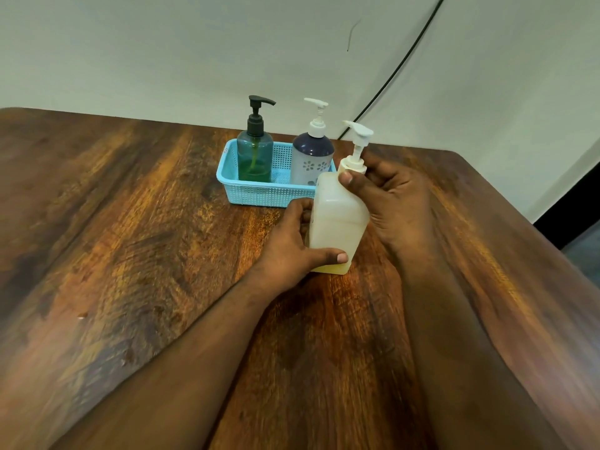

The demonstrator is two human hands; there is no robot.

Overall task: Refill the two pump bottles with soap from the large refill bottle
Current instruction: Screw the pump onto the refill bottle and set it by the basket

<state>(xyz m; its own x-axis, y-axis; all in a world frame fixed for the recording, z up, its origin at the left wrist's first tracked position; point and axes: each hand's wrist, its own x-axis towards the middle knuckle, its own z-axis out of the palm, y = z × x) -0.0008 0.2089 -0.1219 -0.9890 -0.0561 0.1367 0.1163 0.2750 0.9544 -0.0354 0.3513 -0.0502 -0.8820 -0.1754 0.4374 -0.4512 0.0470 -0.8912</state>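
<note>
- Gripping the large refill bottle (337, 222) low on its body, the left hand (292, 248) is steadying it upright, mid-table.
- The right hand (386, 196) is pinching its pump collar (352, 165), nearer the cap.
- Both pump bottles are standing in the blue basket (256, 190) by the far edge: green bottle (255, 157), navy bottle (312, 160).

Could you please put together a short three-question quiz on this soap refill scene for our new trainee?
1. True or false: the large refill bottle stands inside the blue basket.
2. How many pump bottles sit in the basket?
3. Which hand grips the refill bottle's pump collar: (a) left, (b) right?

Key:
1. False; it stands on the table in front of the basket.
2. Two: the green bottle and the purple bottle.
3. (b); the right hand is at the collar, the left hand holds the body.
</note>
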